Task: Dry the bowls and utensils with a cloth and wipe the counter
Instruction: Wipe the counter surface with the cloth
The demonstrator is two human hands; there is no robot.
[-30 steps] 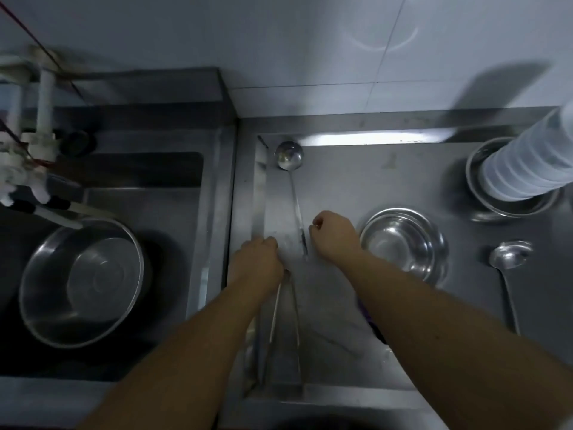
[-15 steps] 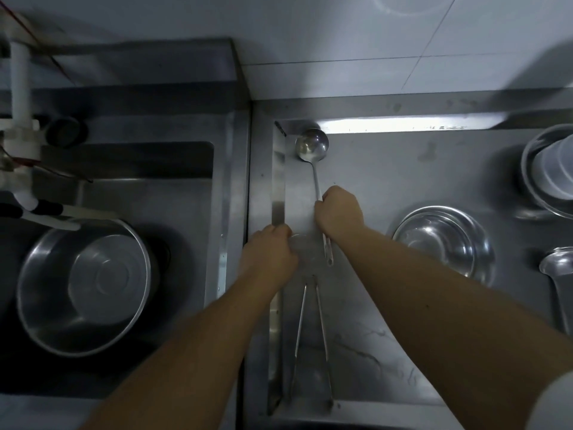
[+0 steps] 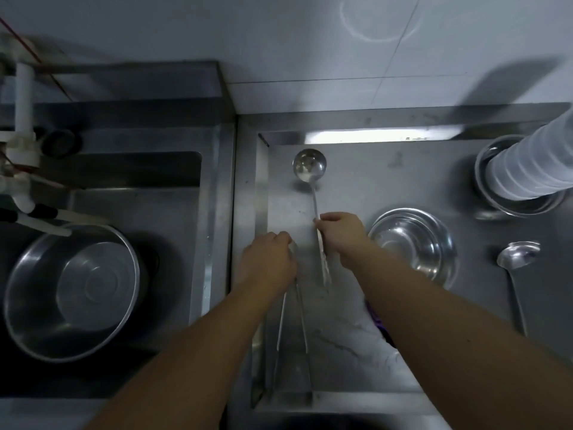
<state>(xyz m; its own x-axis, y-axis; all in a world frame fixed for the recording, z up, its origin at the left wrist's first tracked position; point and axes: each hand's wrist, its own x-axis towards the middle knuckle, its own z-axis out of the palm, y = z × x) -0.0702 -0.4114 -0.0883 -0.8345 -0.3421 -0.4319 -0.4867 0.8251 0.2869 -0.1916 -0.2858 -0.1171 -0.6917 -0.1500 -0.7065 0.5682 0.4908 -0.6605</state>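
Observation:
My right hand [image 3: 341, 234] pinches the thin handle of a steel ladle [image 3: 309, 166] whose cup lies toward the wall on the steel counter [image 3: 403, 181]. My left hand [image 3: 268, 265] is closed over the top end of a utensil with two long thin steel handles [image 3: 293, 336] that run toward the counter's front edge; its head is hidden under the hand. A shallow steel bowl [image 3: 412, 243] sits just right of my right hand. A purple cloth [image 3: 376, 319] shows partly under my right forearm.
A second ladle [image 3: 517, 254] lies at the right. At the back right a stack of white bowls [image 3: 527, 172] leans in a steel bowl [image 3: 496, 203]. The sink on the left holds a large steel basin [image 3: 71, 293] under a white tap [image 3: 21, 169].
My right hand has shifted a little up the ladle's handle toward its cup. My left hand stays on the two-handled utensil. The view has drifted sideways.

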